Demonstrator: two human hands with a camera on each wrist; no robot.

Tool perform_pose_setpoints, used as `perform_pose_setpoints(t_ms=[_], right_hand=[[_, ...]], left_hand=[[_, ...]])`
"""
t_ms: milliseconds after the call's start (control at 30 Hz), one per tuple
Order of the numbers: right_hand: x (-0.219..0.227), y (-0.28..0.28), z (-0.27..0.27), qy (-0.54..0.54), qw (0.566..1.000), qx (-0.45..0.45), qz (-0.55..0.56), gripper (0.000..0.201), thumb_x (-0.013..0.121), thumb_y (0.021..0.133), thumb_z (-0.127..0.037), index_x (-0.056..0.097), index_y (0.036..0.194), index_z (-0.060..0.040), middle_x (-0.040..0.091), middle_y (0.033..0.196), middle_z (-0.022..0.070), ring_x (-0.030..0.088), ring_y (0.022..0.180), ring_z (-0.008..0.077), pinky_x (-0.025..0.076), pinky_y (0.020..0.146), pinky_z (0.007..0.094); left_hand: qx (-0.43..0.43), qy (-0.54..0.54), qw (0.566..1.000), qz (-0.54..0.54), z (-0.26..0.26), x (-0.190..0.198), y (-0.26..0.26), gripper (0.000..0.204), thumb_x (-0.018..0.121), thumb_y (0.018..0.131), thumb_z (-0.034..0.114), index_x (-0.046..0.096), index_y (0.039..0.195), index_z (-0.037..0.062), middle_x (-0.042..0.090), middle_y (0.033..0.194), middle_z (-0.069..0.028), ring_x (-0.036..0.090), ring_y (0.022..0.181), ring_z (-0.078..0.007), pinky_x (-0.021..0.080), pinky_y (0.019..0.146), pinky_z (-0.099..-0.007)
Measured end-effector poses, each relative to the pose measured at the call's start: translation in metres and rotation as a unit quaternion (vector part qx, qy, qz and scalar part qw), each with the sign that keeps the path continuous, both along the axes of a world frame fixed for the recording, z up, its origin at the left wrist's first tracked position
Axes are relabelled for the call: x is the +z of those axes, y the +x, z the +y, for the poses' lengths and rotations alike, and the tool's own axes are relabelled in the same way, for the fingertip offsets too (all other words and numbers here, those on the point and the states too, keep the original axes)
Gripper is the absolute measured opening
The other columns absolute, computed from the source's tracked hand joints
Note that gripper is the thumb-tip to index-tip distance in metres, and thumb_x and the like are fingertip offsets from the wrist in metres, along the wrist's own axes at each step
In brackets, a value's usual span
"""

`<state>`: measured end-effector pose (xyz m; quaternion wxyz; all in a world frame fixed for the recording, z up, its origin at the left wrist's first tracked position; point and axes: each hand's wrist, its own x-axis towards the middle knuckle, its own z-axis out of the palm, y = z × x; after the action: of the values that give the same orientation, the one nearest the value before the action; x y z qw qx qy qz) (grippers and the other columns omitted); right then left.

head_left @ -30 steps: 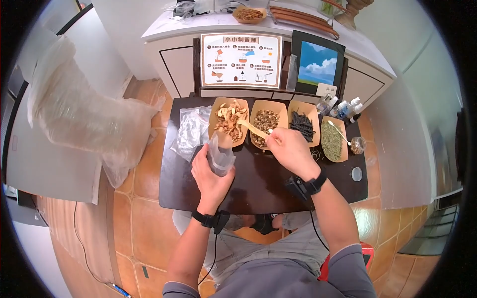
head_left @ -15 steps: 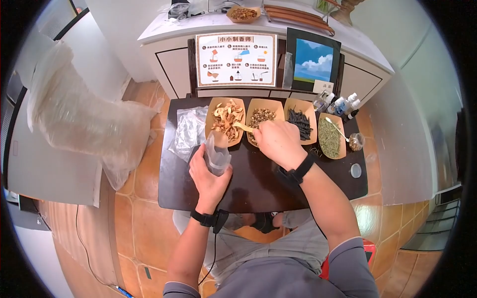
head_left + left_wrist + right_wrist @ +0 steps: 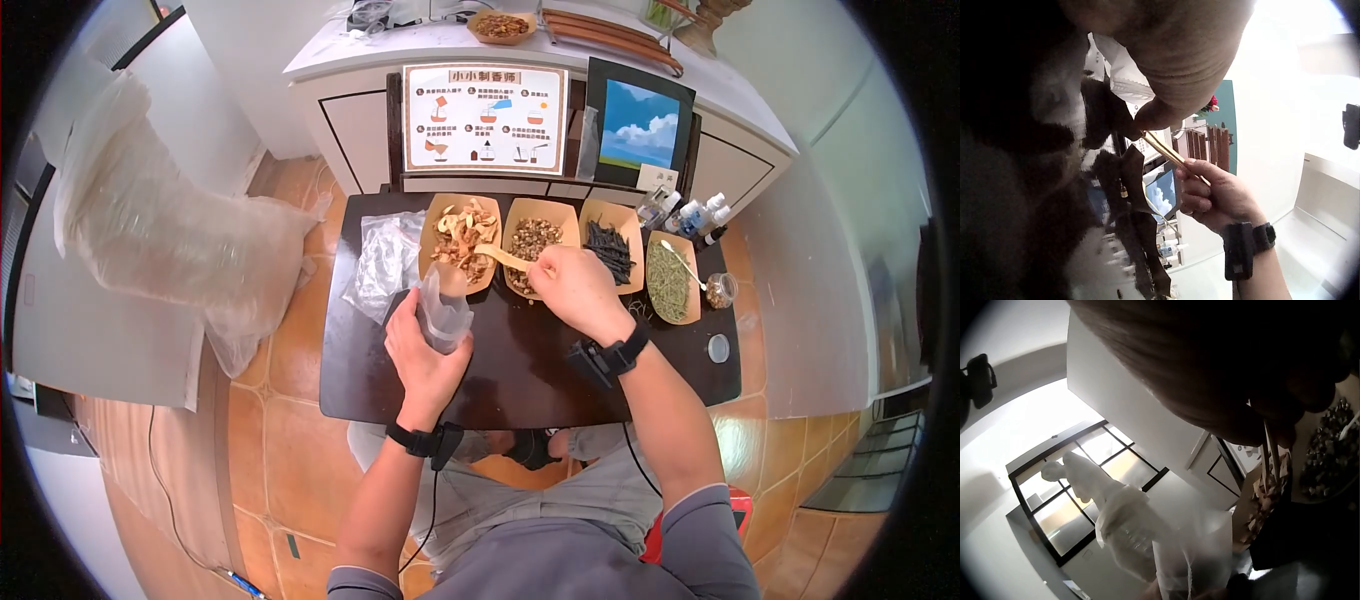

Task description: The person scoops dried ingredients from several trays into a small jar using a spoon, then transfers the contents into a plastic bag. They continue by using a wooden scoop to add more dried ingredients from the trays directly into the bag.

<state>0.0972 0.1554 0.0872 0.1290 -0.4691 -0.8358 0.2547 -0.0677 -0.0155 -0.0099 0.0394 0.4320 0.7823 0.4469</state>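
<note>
My left hand point(image 3: 424, 362) holds a translucent whitish pouch point(image 3: 447, 320) upright, its mouth standing wide, in front of the leftmost paper tray. A thin string runs down the pouch point(image 3: 1200, 550) in the right wrist view. With my right hand point(image 3: 580, 292) I grip a pair of pale wooden tongs point(image 3: 506, 258), whose two arms show in the left wrist view. The tips reach over the right side of the tray point(image 3: 432, 215) of dried pale-brown slices point(image 3: 465, 235). From the head view, the right hand is over the front of the neighbouring tray of chopped brown pieces point(image 3: 535, 238).
Trays of dark sticks point(image 3: 607, 250) and green dried herb point(image 3: 667, 285) stand to the right, a white spoon point(image 3: 680, 262) on the herb. Small bottles point(image 3: 690, 215), a little jar point(image 3: 720, 290) and a lid point(image 3: 718, 348) are at the right. A clear plastic bag point(image 3: 388, 258) lies left.
My right hand with the tongs reached left and forward to the slices, then drew back slightly right. The left hand keeps the pouch in the same place.
</note>
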Motion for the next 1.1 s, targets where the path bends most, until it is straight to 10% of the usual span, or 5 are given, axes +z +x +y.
perform_pose_setpoints(t_ms=[233, 567, 1100], right_hand=[[0.023, 0.018, -0.034, -0.006, 0.986, 0.006, 0.166, 0.023, 0.07, 0.099, -0.027, 0.074, 0.093, -0.0057, 0.072, 0.079, 0.0205, 0.073, 0.077, 0.0419, 0.056, 0.069, 0.0494], [0.0, 0.007, -0.092, 0.048, 0.989, 0.057, 0.129, 0.014, 0.073, 0.1, -0.023, 0.074, 0.101, -0.008, 0.072, 0.076, 0.0143, 0.073, 0.07, 0.0361, 0.056, 0.062, 0.0456], [0.007, 0.019, -0.04, 0.157, 0.985, 0.053, 0.044, 0.02, 0.065, 0.103, -0.022, 0.067, 0.092, -0.0055, 0.071, 0.076, 0.0167, 0.071, 0.073, 0.0406, 0.055, 0.067, 0.0523]], left_hand=[[0.0, -0.004, 1.0, -0.017, -0.001, 0.003, 0.0, 0.095, 0.09, 0.076, 0.02, 0.044, 0.157, 0.0005, 0.055, 0.148, -0.02, 0.05, 0.138, -0.0386, 0.037, 0.119, -0.0499], [-0.008, 0.023, 0.999, -0.03, -0.002, -0.002, -0.001, 0.096, 0.09, 0.074, 0.023, 0.045, 0.156, 0.001, 0.057, 0.146, -0.0194, 0.052, 0.137, -0.0394, 0.039, 0.116, -0.0515], [-0.005, 0.105, 0.989, -0.109, -0.002, -0.017, -0.004, 0.099, 0.088, 0.077, 0.015, 0.037, 0.161, -0.0006, 0.051, 0.15, -0.02, 0.048, 0.14, -0.0385, 0.035, 0.12, -0.0509]])
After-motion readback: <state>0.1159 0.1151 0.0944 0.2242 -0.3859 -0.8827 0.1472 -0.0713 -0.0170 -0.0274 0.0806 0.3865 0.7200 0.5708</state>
